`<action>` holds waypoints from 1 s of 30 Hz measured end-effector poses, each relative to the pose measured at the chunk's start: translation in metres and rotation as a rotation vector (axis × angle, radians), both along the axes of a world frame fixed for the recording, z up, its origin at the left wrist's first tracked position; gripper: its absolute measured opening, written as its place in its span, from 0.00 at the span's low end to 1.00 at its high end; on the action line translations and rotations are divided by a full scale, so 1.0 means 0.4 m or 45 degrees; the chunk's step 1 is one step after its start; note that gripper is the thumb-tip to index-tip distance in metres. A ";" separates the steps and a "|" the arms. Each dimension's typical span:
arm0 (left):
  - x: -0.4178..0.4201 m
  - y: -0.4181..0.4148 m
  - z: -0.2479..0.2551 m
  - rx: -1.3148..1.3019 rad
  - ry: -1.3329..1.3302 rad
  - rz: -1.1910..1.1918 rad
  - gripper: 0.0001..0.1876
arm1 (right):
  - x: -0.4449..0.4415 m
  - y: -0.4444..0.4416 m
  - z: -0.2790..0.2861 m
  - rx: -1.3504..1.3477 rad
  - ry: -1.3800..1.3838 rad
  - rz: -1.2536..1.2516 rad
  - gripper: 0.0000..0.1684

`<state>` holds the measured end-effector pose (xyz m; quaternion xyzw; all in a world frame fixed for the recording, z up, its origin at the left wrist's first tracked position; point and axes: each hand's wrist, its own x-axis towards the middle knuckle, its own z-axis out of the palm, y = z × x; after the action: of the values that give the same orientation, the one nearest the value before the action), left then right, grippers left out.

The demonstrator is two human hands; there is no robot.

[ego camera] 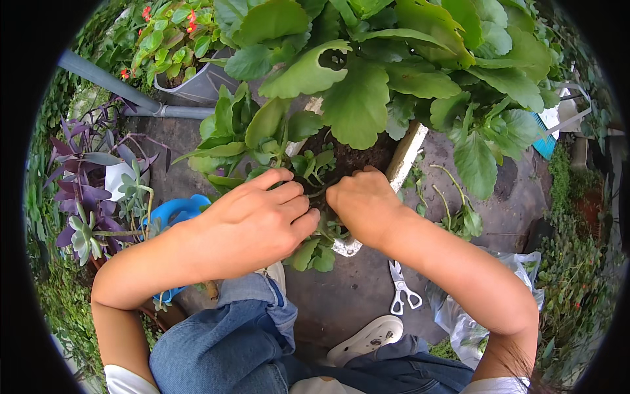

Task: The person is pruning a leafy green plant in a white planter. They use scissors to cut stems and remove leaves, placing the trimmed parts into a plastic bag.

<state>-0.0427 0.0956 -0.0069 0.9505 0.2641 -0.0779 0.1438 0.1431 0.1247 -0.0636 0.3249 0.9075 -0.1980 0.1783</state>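
Note:
My left hand (270, 216) reaches over the near left side of a white rectangular planter (407, 152), its fingers bent among small succulent plants (315, 165). To its right my right hand (362, 204) is curled low over the dark soil (376, 147), just inside the planter's right wall. A thin dark stem (320, 193) runs between the two hands; both sets of fingertips are hidden, so their hold on it cannot be told. Large scalloped green leaves (357, 103) spread over the planter's far part. Small leafy shoots (315, 253) hang at its near end.
Metal scissors (403, 290) lie on the dark ground near a white clog (369, 340). Cut stems (450, 197) lie right of the planter, a clear plastic bag (457, 320) nearer. At left are a blue plastic object (177, 209), purple-leaved plants (83, 192) and a grey pot (202, 83).

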 end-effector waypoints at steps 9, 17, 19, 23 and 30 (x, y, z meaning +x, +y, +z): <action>0.001 -0.001 -0.010 0.060 -0.061 -0.001 0.24 | 0.000 0.000 -0.016 0.023 0.016 -0.101 0.06; 0.007 -0.020 -0.001 -0.022 -0.133 -0.058 0.21 | 0.110 0.096 0.108 -0.064 0.365 -0.535 0.07; 0.010 -0.021 0.008 -0.017 -0.093 -0.102 0.21 | 0.107 0.089 0.071 -0.064 0.265 -0.424 0.06; 0.011 -0.023 0.008 0.004 -0.019 -0.098 0.19 | 0.087 0.085 0.033 0.047 0.033 -0.340 0.06; 0.013 -0.027 0.007 0.019 -0.005 -0.079 0.19 | 0.034 0.062 0.026 0.173 -0.241 -0.166 0.08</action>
<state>-0.0376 0.0848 -0.0039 0.9594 0.2348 -0.0787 0.1347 0.1568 0.1494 -0.0531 0.4118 0.8748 -0.1156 0.2275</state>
